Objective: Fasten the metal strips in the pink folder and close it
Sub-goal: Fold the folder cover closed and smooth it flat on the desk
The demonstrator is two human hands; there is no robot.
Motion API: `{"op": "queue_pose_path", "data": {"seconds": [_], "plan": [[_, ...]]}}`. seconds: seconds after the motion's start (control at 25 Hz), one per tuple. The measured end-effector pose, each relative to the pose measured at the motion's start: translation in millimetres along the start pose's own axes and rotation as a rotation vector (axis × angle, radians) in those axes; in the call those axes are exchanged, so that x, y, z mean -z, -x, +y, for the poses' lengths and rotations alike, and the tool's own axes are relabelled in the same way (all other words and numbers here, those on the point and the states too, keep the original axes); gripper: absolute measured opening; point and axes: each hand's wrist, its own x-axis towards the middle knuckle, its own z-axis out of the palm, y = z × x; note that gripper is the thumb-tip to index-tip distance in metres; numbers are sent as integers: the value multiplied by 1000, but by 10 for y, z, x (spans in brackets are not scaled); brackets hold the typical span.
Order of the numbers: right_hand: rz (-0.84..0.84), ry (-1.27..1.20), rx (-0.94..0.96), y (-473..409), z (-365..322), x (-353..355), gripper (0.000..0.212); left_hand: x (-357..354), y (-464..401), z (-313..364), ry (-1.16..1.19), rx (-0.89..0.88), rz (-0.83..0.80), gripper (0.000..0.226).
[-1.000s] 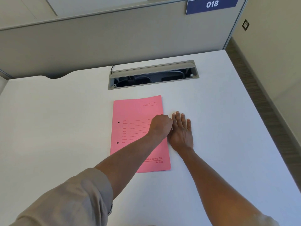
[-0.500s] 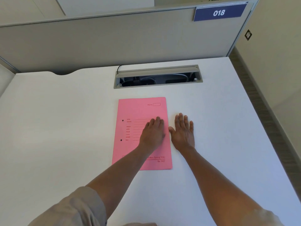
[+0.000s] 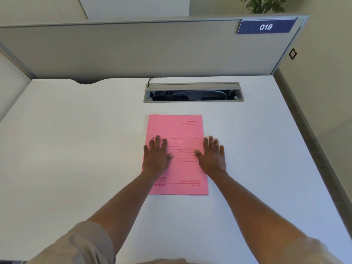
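The pink folder [image 3: 181, 130] lies closed and flat in the middle of the white desk [image 3: 76, 149], its printed cover facing up. My left hand [image 3: 156, 158] rests flat on the folder's left side, fingers spread, covering the lower of two punched holes. My right hand [image 3: 211, 156] lies flat at the folder's right edge, thumb on the cover and fingers on the desk. Neither hand holds anything. The metal strips are hidden inside the folder.
An open cable tray [image 3: 193, 92] with wires is sunk into the desk just beyond the folder. A grey partition [image 3: 133, 50] with a blue "018" sign [image 3: 265, 27] stands behind. The desk's right edge [image 3: 304, 140] drops to the floor.
My left hand uncurled from a fist near the folder's right edge and slid flat across the cover to its left side. My right hand stayed flat at the right edge.
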Motion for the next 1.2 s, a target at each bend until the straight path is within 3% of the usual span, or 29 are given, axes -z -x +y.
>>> {"op": "queue_pose_path", "data": {"seconds": [0.24,0.44,0.64,0.76,0.88,1.04,1.2], "plan": [[-27,33,1,50,-136,27,75,5,30,-152,29,176,-70,67],[-40,36,-5,42,-248,60,75,90,-34,-118,280,278,-161,69],[-53,38,-5,58,-257,70,74,221,-161,-231,592,512,-168,59],[-64,46,-8,65,-261,66,74,225,-210,-322,683,623,-149,40],[-74,47,-2,74,-262,71,74,190,-158,-365,938,647,-87,30],[-86,44,6,87,-252,78,74,240,-44,-353,1200,620,-73,47],[-87,16,6,86,-238,91,74,243,9,-424,1369,618,-107,50]]}}
